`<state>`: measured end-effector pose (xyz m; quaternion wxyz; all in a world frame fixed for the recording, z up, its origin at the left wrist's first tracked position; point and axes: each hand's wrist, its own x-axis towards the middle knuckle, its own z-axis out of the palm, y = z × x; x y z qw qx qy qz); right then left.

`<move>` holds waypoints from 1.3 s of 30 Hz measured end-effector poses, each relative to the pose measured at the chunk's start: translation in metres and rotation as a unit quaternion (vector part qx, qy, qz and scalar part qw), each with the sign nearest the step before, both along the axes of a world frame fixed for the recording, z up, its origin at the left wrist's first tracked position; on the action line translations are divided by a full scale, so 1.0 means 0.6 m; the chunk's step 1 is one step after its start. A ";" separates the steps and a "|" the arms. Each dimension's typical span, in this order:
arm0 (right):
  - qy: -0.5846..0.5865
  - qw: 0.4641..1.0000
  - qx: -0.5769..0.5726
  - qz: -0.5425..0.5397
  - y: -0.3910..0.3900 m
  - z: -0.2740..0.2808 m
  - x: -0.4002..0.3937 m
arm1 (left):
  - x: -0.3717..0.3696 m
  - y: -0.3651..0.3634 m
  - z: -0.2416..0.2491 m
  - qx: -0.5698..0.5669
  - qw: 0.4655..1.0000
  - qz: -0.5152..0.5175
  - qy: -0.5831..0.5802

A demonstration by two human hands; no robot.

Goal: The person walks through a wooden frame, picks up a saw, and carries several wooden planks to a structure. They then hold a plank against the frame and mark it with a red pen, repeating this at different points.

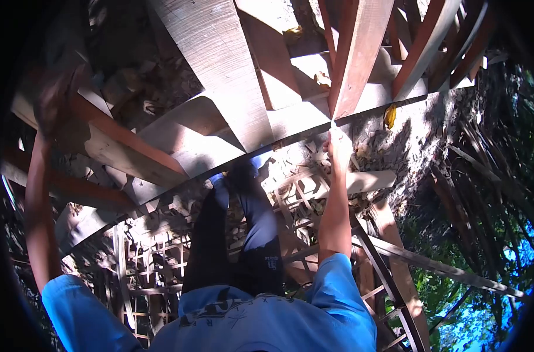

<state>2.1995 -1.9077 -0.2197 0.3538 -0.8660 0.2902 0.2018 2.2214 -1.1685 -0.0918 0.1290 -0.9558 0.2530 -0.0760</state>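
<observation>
Long pale wooden plank: straight, shade-dappled.
Reddish-brown wooden beam: sunlit, narrow end at the plank's near edge.
Tan-and-red wooden beam: slanting, end by that edge, farther left.

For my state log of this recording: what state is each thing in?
Left hand: raised, shadowed and blurred; grip unclear.
Right hand: partly curled near the rail's edge; glare obscures its grip.
Rail: patchily sunlit.
Wide plank: slanted, mostly sunlit, reaching the rail.
Yellow leaf: sunlit.
Lattice: open gaps, partly shaded.
Blue shirt: worn.
</observation>
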 end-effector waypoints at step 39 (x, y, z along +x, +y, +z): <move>-0.148 0.987 0.023 0.058 -0.245 0.004 -0.003 | 0.004 -0.160 0.046 -0.034 0.973 0.226 -0.039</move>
